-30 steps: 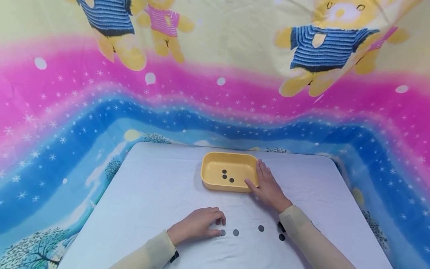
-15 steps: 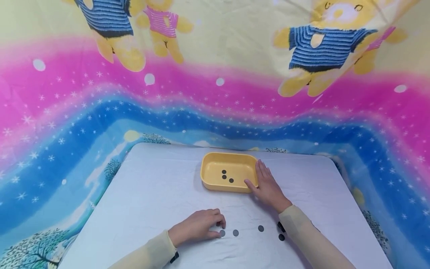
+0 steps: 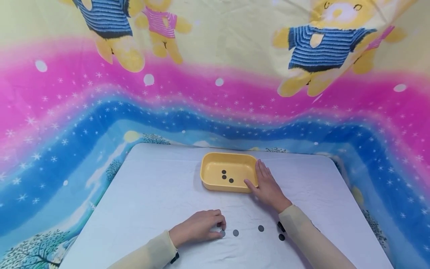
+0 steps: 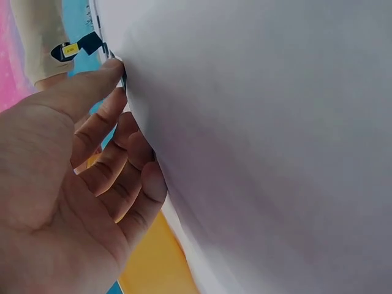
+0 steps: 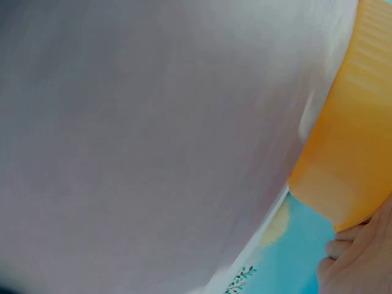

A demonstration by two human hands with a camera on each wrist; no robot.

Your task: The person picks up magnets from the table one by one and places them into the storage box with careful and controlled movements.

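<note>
On the white table, my left hand (image 3: 200, 225) bends its thumb and fingers about a small dark grey disc (image 3: 223, 234), pinching at its edge. The left wrist view shows the thumb (image 4: 101, 76) and index tip close together at a thin dark edge. Under the other curled fingers is a dark patch; I cannot tell what it is. At the back, my right hand (image 3: 270, 189) holds the right end of a yellow rectangular box (image 3: 208, 183), thumb over the front rim, fingers along the side. Inside lie 3 dark discs (image 3: 231, 181).
More loose discs lie on the table (image 3: 161, 190) to the right: one grey disc (image 3: 236, 233) beside the left hand, another disc (image 3: 261, 228) further right, and a black disc (image 3: 281, 237) by the right sleeve. A patterned curtain (image 3: 215, 112) hangs behind the table.
My left index finger has come down slightly toward the thumb at the disc. The right hand, the box and the other discs stay where they were.
</note>
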